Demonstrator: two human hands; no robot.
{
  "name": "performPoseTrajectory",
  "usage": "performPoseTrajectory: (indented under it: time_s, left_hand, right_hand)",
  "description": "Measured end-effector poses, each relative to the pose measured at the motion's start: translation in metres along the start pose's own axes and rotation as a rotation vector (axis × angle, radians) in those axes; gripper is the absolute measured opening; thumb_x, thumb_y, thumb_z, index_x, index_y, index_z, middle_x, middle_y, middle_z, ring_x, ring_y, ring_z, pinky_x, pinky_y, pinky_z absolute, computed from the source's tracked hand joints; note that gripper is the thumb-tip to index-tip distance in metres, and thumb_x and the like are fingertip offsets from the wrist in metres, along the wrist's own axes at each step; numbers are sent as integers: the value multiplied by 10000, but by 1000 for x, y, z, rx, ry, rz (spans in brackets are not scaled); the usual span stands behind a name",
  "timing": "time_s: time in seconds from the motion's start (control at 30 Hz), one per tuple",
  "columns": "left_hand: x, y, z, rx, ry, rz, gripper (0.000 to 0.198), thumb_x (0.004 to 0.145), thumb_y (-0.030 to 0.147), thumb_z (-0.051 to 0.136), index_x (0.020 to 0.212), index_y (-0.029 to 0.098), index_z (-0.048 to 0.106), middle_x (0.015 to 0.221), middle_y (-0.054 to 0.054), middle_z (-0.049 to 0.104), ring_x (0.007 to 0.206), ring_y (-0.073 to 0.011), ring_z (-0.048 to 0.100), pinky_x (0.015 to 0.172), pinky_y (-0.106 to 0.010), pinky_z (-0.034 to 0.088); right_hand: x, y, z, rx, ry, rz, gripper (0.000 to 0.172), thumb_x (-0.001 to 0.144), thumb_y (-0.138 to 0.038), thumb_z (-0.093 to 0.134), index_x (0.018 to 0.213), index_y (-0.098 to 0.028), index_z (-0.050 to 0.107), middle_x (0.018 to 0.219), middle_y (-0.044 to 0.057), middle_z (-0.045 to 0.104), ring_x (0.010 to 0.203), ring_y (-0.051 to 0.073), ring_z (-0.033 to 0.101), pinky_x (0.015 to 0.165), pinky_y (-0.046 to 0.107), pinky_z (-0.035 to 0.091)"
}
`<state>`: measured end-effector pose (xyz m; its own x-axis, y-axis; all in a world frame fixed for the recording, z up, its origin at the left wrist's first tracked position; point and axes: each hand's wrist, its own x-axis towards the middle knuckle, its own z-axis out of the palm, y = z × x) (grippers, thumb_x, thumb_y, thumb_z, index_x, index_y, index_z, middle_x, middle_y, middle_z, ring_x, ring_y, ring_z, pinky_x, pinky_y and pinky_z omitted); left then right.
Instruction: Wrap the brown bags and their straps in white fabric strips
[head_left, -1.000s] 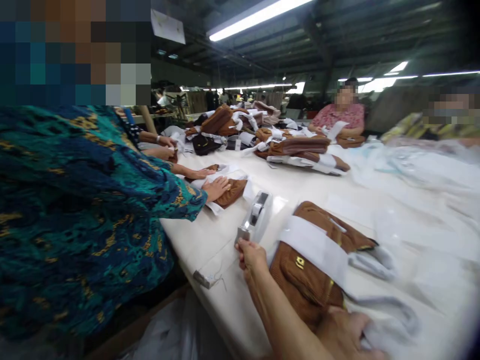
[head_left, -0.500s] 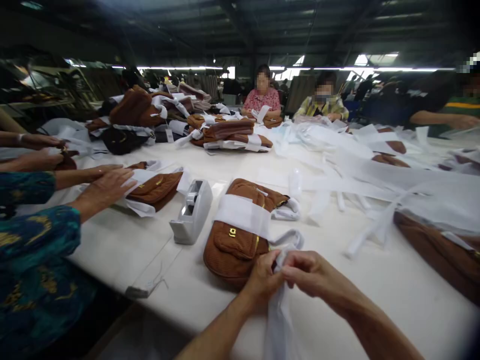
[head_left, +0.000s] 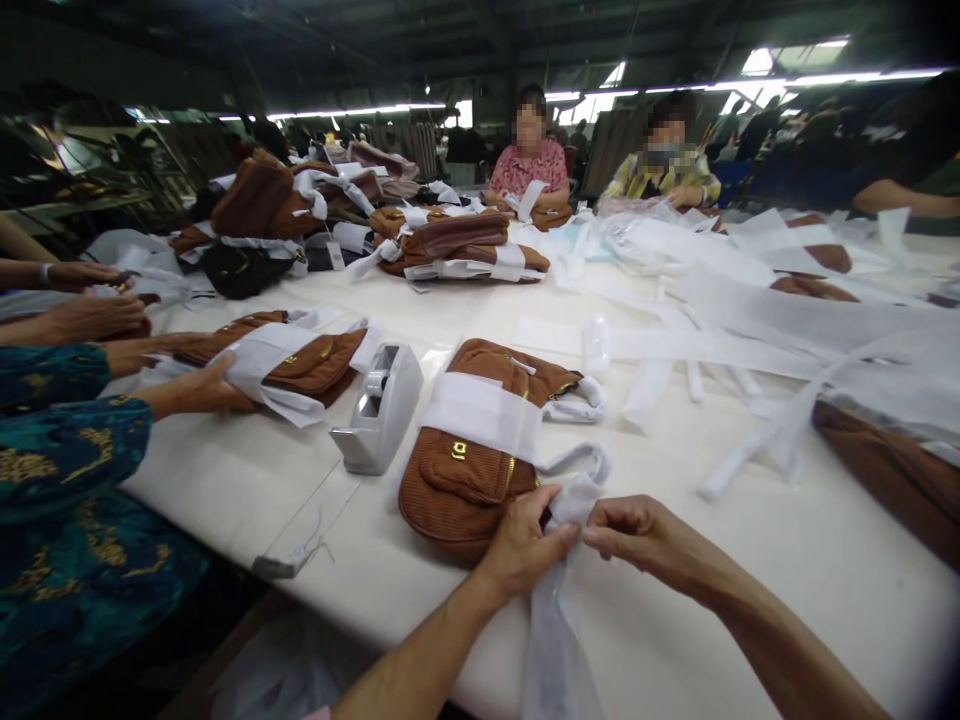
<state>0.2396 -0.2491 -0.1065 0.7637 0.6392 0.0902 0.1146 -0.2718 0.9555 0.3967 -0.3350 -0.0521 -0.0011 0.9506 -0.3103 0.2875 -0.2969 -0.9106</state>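
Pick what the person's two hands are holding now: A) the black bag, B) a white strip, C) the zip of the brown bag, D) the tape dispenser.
B: the left hand and right hand both pinch the white strip beside the brown corduroy bag, while the tape dispenser stands apart.

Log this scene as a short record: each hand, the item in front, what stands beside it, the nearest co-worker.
left hand: pinches a white strip
right hand: pinches the same strip from the other side
item in front: brown corduroy bag, wrapped in a white band
beside it: grey tape dispenser on a white-covered table
nearest co-worker: a hand presses on another brown bag
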Motion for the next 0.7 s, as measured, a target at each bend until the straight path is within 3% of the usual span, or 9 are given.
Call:
performPoseTrajectory:
  time_s: [0.1, 0.33, 0.53, 0.7]
  left_hand:
    - [0, -1, 2, 54, 10, 10, 369, 778, 347, 577, 1087, 150, 541, 949, -44, 616, 857, -185, 549, 784, -258, 407]
    - [0, -4, 12, 272, 34, 80, 268, 787, 291, 528, 1014, 152, 557, 930, -64, 613, 854, -200, 535, 798, -303, 402]
    - [2, 0, 4, 136, -19, 31, 333, 773, 324, 563, 1057, 150, 552, 910, -49, 613, 847, -191, 543, 774, -273, 411]
    - [4, -1, -2, -97, -103, -22, 401, 783, 325, 565, 1132, 134, 517, 978, -56, 604, 860, -187, 545, 753, -255, 418]
  right_hand:
    - [9, 7, 3, -83, 95, 7, 310, 746, -382, 552, 530, -167, 501, 474, -52, 358, 474, 83, 287, 459, 222, 193]
    - [17, 17, 9, -300, 277, 219, 311, 688, -401, 555, 490, -166, 505, 455, -13, 488, 435, 96, 374, 444, 232, 241]
    - [8, 14, 3, -243, 246, 206, 290, 652, -450, 596, 587, -173, 542, 508, -28, 487, 450, 108, 431, 442, 226, 291]
    - [-1, 8, -4, -65, 104, 169, 118, 658, -281, 528, 698, -172, 547, 583, -28, 523, 472, 96, 453, 437, 209, 347]
